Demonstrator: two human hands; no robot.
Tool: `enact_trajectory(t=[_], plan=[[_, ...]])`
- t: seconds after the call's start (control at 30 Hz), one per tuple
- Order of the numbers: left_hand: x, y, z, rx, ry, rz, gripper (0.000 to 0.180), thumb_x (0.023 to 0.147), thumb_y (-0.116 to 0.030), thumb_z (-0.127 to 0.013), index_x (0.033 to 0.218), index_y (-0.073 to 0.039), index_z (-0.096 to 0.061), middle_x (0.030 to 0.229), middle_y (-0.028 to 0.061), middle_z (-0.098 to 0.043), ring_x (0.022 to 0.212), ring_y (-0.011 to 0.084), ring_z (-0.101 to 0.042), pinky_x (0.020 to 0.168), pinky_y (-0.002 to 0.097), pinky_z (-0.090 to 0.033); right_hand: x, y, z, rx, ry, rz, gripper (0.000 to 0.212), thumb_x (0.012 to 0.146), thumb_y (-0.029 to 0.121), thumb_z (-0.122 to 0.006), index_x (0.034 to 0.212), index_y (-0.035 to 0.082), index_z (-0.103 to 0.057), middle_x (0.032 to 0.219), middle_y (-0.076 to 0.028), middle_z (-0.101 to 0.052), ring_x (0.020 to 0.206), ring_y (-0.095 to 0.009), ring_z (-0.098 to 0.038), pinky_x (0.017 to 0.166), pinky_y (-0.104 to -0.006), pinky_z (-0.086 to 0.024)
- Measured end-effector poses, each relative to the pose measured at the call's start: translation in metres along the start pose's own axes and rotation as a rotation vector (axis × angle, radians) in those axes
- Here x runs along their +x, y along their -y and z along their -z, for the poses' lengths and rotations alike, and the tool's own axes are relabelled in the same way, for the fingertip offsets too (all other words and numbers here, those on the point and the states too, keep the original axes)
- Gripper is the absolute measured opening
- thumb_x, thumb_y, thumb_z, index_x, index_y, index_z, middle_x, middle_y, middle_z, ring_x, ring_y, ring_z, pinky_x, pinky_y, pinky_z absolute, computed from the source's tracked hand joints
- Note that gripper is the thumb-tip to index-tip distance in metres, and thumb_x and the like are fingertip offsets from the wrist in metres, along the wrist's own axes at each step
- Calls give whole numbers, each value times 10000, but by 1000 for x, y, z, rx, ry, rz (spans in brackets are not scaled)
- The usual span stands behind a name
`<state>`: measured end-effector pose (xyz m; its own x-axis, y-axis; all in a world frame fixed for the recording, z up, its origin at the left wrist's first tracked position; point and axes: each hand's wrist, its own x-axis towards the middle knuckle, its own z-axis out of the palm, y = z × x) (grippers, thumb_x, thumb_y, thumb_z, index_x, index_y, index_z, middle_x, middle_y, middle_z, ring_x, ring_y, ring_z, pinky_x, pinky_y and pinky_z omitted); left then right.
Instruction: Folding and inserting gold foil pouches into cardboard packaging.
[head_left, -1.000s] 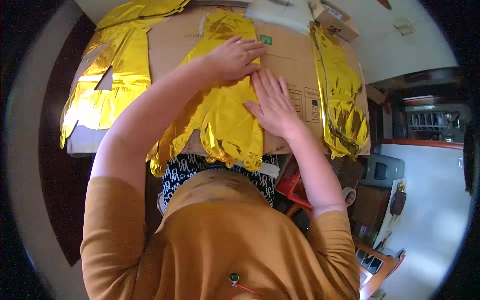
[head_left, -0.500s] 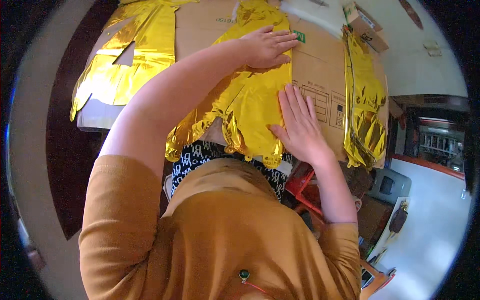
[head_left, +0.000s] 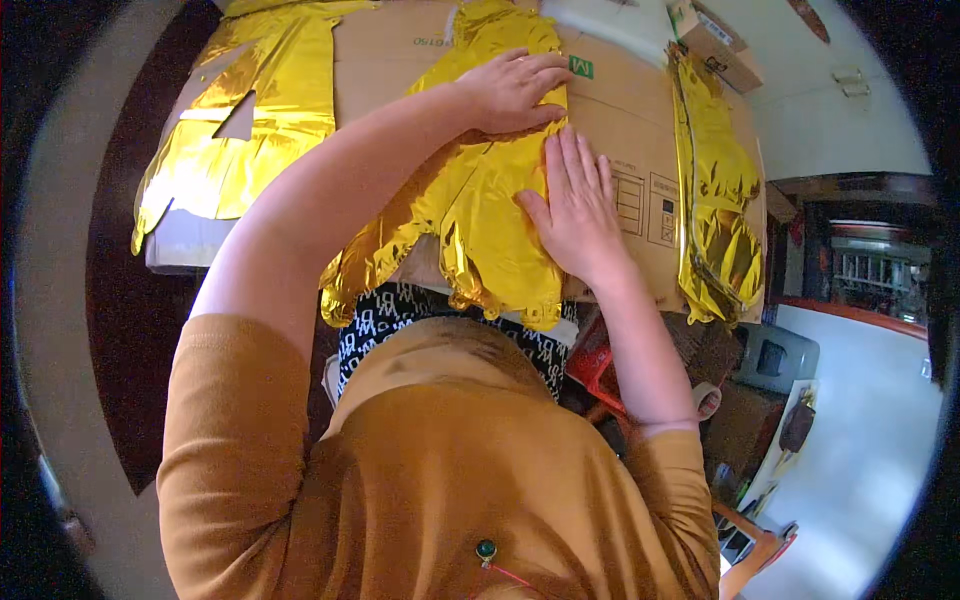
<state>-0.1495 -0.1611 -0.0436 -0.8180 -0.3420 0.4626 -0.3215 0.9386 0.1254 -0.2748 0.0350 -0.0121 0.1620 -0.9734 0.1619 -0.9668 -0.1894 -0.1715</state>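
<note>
So we've got our left hand (head_left: pixel 512 92) and right hand (head_left: pixel 578 210) flat along the right edge of a shiny gold foil shape (head_left: pixel 500 200), fingers straight, slightly spread. It's lying on flat brown cardboard (head_left: pixel 620 115); can't tell what's inside that small brown cardboard box (head_left: pixel 708 48), far right.

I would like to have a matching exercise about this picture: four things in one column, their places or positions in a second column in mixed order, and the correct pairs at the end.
1. The person's bare left hand
2. The person's bare right hand
3. The small brown cardboard box
4. The round dark-green pendant

A. In front of the mustard-brown shirt
B. Upper right, beyond the narrow, shiny gold foil piece
C. Fingers pointing right, across the middle gold foil sheet
D. Fingers pointing away from the body, along that sheet's right edge

Pairs: 1-C, 2-D, 3-B, 4-A
</note>
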Motion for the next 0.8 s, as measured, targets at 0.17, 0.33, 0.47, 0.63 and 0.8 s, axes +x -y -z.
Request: enact_trajectory(t=[0.17, 0.33, 0.47, 0.63, 0.8], plan=[[1, -1, 7, -75, -71, -4, 559, 941, -428, -552, 1363, -68, -485, 1447, 158, -461, 1356, 302, -412, 1144, 442, -303, 0, 2, -4, -18, -3, -6, 753, 946, 432, -523, 1470, -56, -290, 1553, -267, -245, 1459, -397, -208, 1179, -556, -111], [-13, -9, 52, -309, -469, 261, 416, 895, -290, -662, 1250, -82, -601, 1333, 183, -549, 1239, 341, -519, 1047, 439, -421, 0, 3, -4, -53, -1, -15, 738, 950, 438, -509, 1462, -53, -308, 1543, -270, -268, 1443, -402, -240, 1167, -569, -130], [-115, -71, 131, -411, -452, 592, 264, 890, -200, -667, 1072, -8, -651, 918, 131, -676, 862, 239, -661, 782, 341, -516, -4, 0, -7, -40, -59, -4, 733, 952, 442, -503, 1459, -53, -315, 1536, -270, -282, 1434, -402, -258, 1163, -571, -145], [-247, -195, 164, -1347, 44, 1611, 335, 969, -325, -593, 1061, -7, -646, 893, 80, -689, 826, 170, -649, 727, 306, -523, 8, 5, 10, -70, 94, -25, 771, 937, 481, -534, 1483, -9, -295, 1561, -230, -255, 1447, -381, -242, 1181, -494, -180], [-252, -200, 151, -1828, -505, 1734, 390, 972, -414, -571, 1161, -72, -575, 1047, 110, -650, 948, 196, -639, 770, 329, -516, 35, 9, 53, -37, 297, -30, 887, 823, 546, -663, 1449, 1, -353, 1531, -224, -316, 1417, -371, -301, 1169, -449, -246]])
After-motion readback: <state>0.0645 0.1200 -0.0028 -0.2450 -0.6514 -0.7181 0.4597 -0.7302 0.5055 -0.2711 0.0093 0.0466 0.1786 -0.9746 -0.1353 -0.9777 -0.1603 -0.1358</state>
